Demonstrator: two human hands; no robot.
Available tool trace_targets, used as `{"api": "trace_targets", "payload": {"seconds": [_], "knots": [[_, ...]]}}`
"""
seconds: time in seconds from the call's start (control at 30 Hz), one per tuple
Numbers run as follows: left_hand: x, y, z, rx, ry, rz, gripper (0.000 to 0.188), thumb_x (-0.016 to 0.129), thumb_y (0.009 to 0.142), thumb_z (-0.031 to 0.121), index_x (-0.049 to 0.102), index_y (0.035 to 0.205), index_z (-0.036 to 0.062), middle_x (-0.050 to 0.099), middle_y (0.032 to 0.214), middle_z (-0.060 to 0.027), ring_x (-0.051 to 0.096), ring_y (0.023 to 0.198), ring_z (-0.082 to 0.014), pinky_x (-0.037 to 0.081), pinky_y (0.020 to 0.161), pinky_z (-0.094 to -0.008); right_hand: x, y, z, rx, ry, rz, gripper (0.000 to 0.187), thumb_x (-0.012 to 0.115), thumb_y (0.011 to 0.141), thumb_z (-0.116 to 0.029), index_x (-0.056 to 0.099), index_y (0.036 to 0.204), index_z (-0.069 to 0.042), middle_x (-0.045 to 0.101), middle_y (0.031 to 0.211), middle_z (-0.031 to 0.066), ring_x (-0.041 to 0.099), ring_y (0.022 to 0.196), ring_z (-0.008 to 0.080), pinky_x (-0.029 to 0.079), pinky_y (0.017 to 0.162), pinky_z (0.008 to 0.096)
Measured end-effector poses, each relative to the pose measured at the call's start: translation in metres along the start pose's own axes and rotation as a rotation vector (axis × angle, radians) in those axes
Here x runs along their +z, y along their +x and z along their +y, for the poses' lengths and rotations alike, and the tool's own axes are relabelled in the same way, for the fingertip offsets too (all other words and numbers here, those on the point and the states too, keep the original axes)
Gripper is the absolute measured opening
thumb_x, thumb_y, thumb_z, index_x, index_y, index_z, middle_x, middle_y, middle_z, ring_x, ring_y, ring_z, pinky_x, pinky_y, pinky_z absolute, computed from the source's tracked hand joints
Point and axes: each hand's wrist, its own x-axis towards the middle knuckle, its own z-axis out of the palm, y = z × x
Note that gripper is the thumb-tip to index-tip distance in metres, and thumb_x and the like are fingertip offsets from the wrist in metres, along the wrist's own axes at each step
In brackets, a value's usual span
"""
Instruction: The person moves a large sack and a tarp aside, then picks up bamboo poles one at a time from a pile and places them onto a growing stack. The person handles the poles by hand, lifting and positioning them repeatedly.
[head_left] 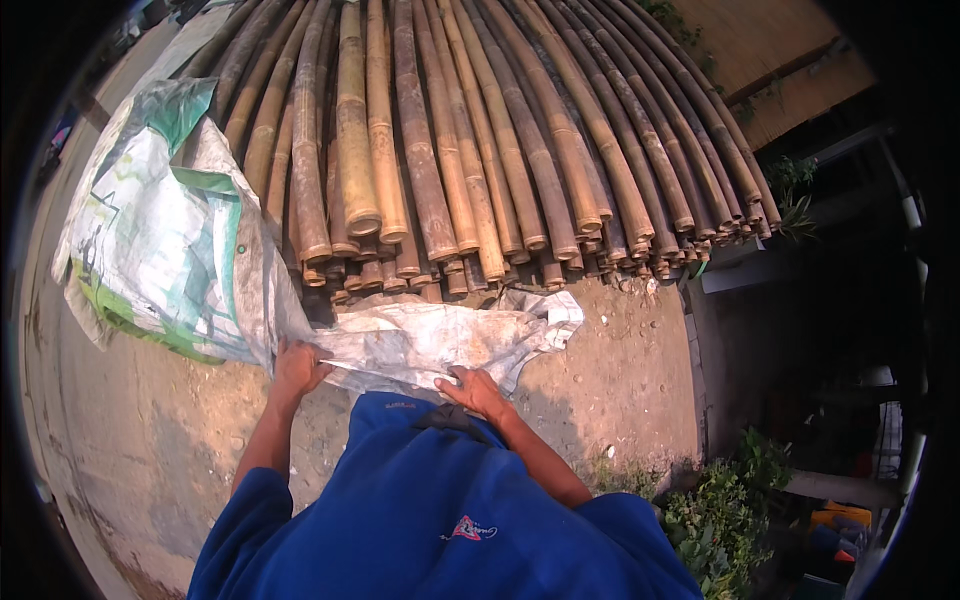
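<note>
A large plastic sheet [420,335], dirty white on this side, stretches between my two hands in front of the cut ends of a bamboo pile. Its left part, printed in white and green, drapes over the pile's left side. My left hand [298,368] is closed on the sheet's near edge, where the cloth bunches up. Farther right, my right hand [474,390] grips the same edge, thumb on top. Beyond the sheet lie many long bamboo poles [410,150], brown and yellowish, stacked in layers with their ends toward me.
Bare concrete ground [630,370] with small debris runs around my feet. Green plants [715,520] grow at the lower right, beside a dark shaded area with assorted items. A wooden board structure [770,60] stands at the far right. Along the left runs a paved strip [50,330].
</note>
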Motion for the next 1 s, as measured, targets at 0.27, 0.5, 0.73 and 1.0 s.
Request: {"api": "trace_targets", "payload": {"seconds": [0.27,0.5,0.73,1.0], "knots": [[0.001,0.001,0.007,0.03,-0.008,0.044,0.03,0.08,0.079,0.033,0.08,0.106,0.0207,0.075,0.106,-0.0076,0.061,0.115,-0.0294,0.023,0.12,-0.0579,-0.002,-0.002,0.001,0.03,0.012,0.01,0.073,0.058,0.091,-0.063,0.068,0.12,0.004,0.07,0.096,0.0324,0.068,0.097,0.0467,0.052,0.089,0.0494],[0.004,0.01,0.006,0.039,0.034,-0.013,0.029,0.078,0.08,0.037,0.08,0.107,0.0251,0.075,0.111,-0.0046,0.06,0.118,-0.0302,0.024,0.119,-0.0581,-0.006,-0.007,0.002,0.01,0.042,0.038,0.067,0.059,0.093,-0.059,0.068,0.115,0.004,0.069,0.096,0.033,0.067,0.094,0.0487,0.052,0.086,0.0508],[-0.002,0.016,0.01,0.025,0.107,-0.107,0.049,0.077,0.079,0.051,0.076,0.118,0.0218,0.072,0.12,-0.0086,0.057,0.126,-0.0326,0.022,0.119,-0.0598,-0.007,-0.004,0.005,0.086,0.085,-0.037,0.077,0.059,0.091,-0.062,0.064,0.124,0.008,0.068,0.114,0.0323,0.065,0.111,0.0454,0.049,0.096,0.0459],[-0.025,0.017,0.044,0.044,0.048,-0.02,0.077,0.065,0.083,0.067,0.065,0.132,0.0085,0.062,0.135,-0.0198,0.055,0.128,-0.0352,0.027,0.116,-0.0574,-0.019,0.009,0.007,0.184,0.243,0.084,0.073,0.061,0.091,-0.06,0.064,0.127,0.003,0.068,0.12,0.027,0.066,0.114,0.0395,0.05,0.1,0.0422]]}}
